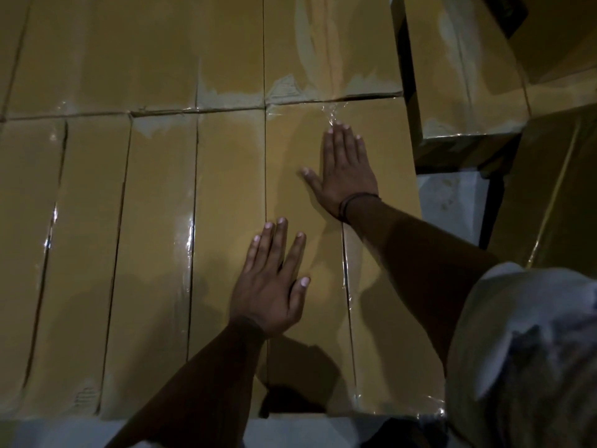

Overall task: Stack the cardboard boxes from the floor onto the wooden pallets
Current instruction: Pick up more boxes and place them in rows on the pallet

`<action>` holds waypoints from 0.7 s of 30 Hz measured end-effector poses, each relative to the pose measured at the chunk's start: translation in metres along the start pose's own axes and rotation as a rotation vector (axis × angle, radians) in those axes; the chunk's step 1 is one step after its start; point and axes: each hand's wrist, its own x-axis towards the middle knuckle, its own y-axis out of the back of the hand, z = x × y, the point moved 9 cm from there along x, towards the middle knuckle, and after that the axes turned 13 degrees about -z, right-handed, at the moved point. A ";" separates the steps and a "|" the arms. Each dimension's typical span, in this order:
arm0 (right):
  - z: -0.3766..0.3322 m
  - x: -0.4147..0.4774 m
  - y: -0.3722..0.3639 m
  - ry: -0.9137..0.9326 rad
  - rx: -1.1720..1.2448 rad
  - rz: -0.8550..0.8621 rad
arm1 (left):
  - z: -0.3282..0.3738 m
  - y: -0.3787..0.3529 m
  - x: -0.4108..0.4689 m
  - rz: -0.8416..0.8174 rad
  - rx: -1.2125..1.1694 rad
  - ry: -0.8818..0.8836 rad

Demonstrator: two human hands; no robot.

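Observation:
A flat layer of taped brown cardboard boxes fills the view, packed side by side in two rows. My right hand (347,169) lies flat, fingers straight, on the top of the rightmost near box (303,150), close to its far taped end. My left hand (274,279) also lies flat with spread fingers on that same box, nearer to me and beside the seam with the neighbouring box (226,195). Neither hand grips anything. No pallet wood shows; the boxes hide whatever is under them.
Another stack of cardboard boxes (465,69) stands at the upper right, lower than the layer under my hands. A strip of pale floor (452,202) shows in the gap between the stacks. Tilted cardboard (555,189) leans at the far right.

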 end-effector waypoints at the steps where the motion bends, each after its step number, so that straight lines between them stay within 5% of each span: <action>1: 0.001 0.002 0.001 -0.009 0.002 -0.002 | 0.000 0.000 0.000 -0.001 0.006 0.000; 14: -0.050 -0.233 -0.101 0.031 0.149 -0.083 | 0.002 0.001 -0.004 0.012 -0.014 -0.045; 21: -0.049 -0.248 -0.113 0.022 0.173 -0.106 | 0.008 0.003 -0.004 0.020 0.006 -0.054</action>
